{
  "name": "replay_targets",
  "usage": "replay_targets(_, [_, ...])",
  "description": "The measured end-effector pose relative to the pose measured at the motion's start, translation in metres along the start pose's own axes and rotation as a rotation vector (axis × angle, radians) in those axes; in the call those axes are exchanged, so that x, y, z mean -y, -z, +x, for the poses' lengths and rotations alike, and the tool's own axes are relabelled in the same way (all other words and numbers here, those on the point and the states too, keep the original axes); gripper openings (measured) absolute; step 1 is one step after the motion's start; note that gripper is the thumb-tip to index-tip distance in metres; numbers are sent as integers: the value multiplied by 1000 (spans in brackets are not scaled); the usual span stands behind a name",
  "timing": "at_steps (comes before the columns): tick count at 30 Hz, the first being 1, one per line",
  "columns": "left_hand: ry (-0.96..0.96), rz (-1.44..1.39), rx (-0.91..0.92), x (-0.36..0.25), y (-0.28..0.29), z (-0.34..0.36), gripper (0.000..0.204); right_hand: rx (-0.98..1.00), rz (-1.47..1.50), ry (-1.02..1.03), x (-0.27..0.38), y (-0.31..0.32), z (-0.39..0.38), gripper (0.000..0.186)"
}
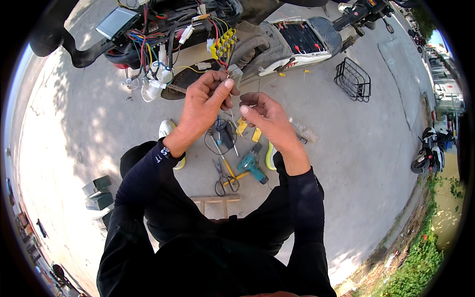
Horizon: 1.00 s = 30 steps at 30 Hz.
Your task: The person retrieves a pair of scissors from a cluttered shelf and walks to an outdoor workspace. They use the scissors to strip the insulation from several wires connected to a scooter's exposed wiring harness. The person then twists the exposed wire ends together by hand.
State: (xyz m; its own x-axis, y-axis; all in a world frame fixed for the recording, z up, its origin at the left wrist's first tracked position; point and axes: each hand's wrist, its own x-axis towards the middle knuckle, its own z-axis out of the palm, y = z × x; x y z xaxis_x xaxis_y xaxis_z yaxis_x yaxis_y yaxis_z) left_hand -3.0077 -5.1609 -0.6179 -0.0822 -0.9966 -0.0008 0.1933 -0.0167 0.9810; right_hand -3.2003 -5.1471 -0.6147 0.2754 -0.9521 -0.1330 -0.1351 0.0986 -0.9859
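Note:
My left hand is closed in a pinch, with the thin end of a wire showing between thumb and forefinger. Just to its right, my right hand has its fingers curled in toward the thumb; whatever lies between them is too small to make out. A thin pale wire hangs below the left fingers. Beyond my hands is a partly stripped electric scooter. Its loose coloured wires spill from the open rear, along with white connectors and a yellow terminal block.
Between my feet lie a teal cordless drill, scissors, a yellow-handled tool and yellow tags. A silver box rests on the scooter. A black wire basket stands right; dark box-shaped blocks sit left.

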Motion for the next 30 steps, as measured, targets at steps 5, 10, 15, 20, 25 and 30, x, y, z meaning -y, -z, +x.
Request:
replay_targets(5, [-2,8,29,0,4,1,22,-34,-35,-55,-1,-3,8,27])
replay_targets(10, [44,147,107,3,2,-4,21,-152,163,-118,-2,6,9,22])
replay_targets(15, [11,403,212,6,0,0,25,-167,-12,19,0,-6,4,21])
replay_targets(20, [-118,557,188,3,-11,-4,23,-293,-193,156,1,-7,1,16])
replay_targets(25, [-247,644,227,1,-8,-5,19,-331,-243,275,7,-8,-3,14])
replay_targets(30, [-437,561,203,5,-12,-3,17,-330,-62,199,-6,-8,-2,16])
